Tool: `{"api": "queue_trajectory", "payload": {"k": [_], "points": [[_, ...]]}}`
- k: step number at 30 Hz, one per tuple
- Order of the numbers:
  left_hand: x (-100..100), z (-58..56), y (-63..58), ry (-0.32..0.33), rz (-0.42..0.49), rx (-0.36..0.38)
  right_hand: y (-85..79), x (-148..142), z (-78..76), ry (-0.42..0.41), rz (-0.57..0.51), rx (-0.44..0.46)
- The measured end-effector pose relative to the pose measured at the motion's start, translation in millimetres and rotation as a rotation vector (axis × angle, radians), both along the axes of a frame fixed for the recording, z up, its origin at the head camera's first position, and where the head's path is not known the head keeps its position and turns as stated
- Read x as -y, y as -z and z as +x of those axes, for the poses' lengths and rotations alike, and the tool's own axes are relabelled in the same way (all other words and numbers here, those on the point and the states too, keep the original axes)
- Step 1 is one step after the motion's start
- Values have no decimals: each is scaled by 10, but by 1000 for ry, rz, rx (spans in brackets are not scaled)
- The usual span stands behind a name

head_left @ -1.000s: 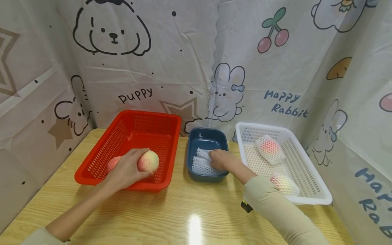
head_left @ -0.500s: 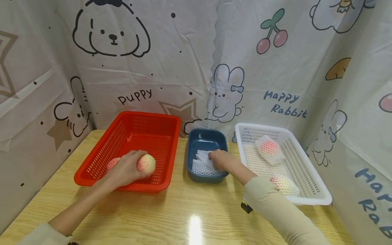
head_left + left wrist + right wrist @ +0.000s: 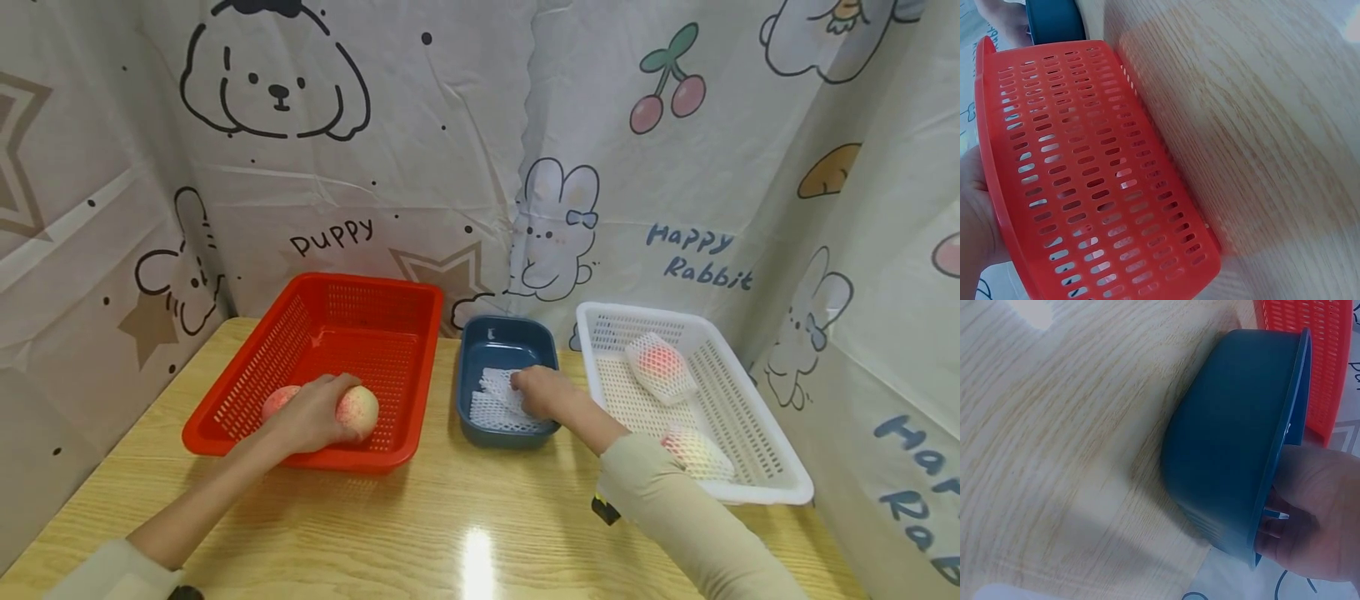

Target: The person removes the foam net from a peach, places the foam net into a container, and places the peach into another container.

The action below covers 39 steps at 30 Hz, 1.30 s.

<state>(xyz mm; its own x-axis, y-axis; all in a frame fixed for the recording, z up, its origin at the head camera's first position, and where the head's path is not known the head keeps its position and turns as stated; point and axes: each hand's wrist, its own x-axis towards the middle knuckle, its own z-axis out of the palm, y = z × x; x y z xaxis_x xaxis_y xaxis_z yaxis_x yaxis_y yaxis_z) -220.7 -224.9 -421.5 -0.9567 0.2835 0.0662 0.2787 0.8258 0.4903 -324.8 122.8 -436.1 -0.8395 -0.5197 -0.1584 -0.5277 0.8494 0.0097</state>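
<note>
In the head view, my left hand (image 3: 318,414) grips a pale yellow and pink peach (image 3: 358,412) low inside the red basket (image 3: 425,367). A second peach (image 3: 279,401), pinker, lies to its left, partly hidden by that hand. My right hand (image 3: 546,392) reaches into the dark blue basin (image 3: 506,437) and pinches a white foam net sleeve (image 3: 501,385); a bit of white shows between its fingers in the right wrist view. Another foam net (image 3: 498,412) lies flat beside it. The basket wall covers the left fingers in the left wrist view.
A white basket (image 3: 765,442) stands at the right with two peaches in foam nets, one at the back (image 3: 662,367) and one in front (image 3: 697,450). All containers rest on a wooden table (image 3: 420,533). A printed curtain (image 3: 465,150) closes off the back and sides.
My left hand has lowered slightly with the peach, which sits a little further down and left in the red basket. The right hand stays in the basin, nearly still.
</note>
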Motion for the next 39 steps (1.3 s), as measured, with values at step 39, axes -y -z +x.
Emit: {"api": "queue_trajectory", "payload": {"k": [39], "points": [[-13,-18,-34,76,-56,105,-128,-86,31,-124,-91,-161]]}}
